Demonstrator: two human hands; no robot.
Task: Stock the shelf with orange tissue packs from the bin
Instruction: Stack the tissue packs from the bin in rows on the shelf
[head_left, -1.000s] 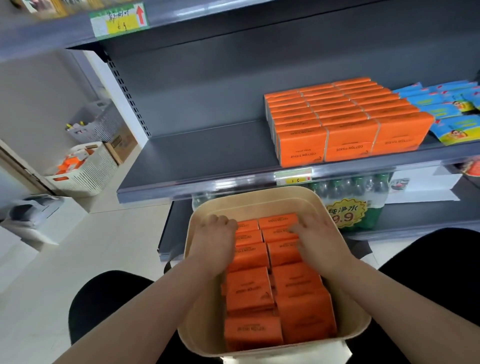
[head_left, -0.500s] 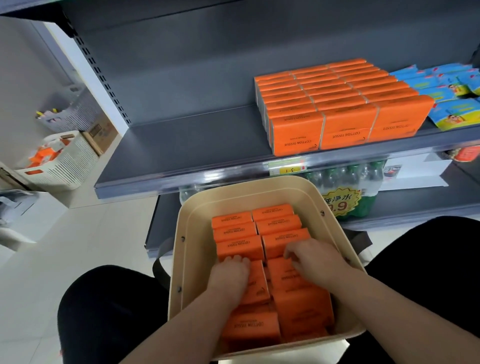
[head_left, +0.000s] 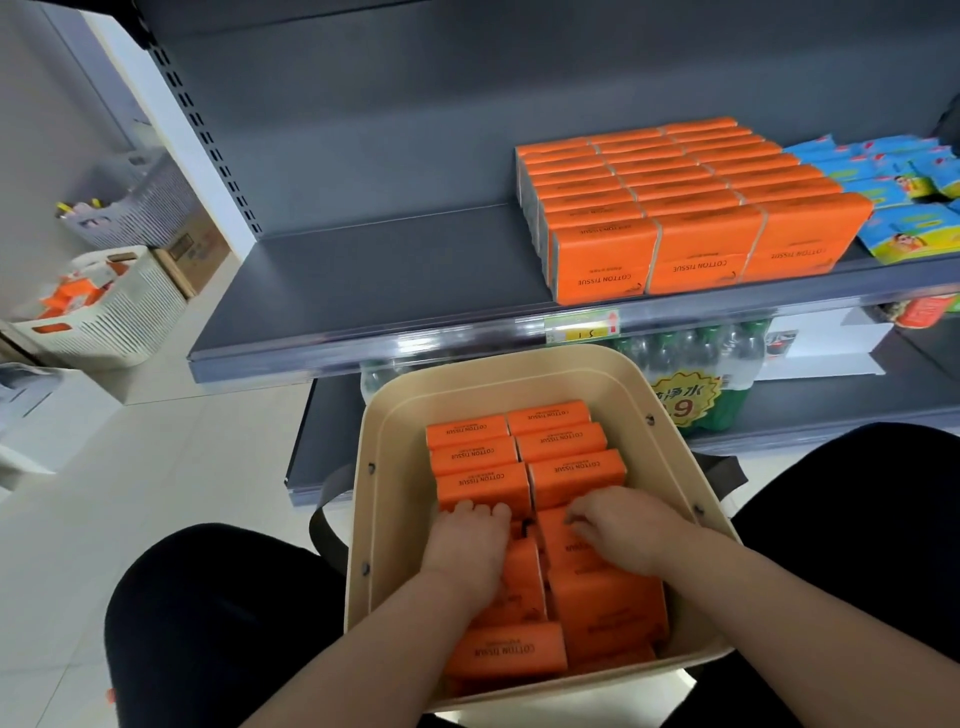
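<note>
A beige bin (head_left: 670, 441) sits between my knees, filled with two rows of orange tissue packs (head_left: 519, 457) standing on edge. My left hand (head_left: 467, 545) lies on the left row at mid-bin, its fingers curled over the far edge of a pack. In the right row, my right hand (head_left: 623, 530) grips a pack the same way. No pack is lifted. On the grey shelf (head_left: 389, 275) above the bin stands a block of stocked orange packs (head_left: 675, 208), three rows wide, at the right.
Blue tissue packs (head_left: 904, 192) lie right of the orange block. The shelf's left half is bare. Green bottles (head_left: 691, 374) stand on the lower shelf behind the bin. White baskets (head_left: 104, 317) and a carton stand on the floor at the left.
Both hands have slid from the far end of the bin toward me, to the middle packs. They have barely moved in the last half second.
</note>
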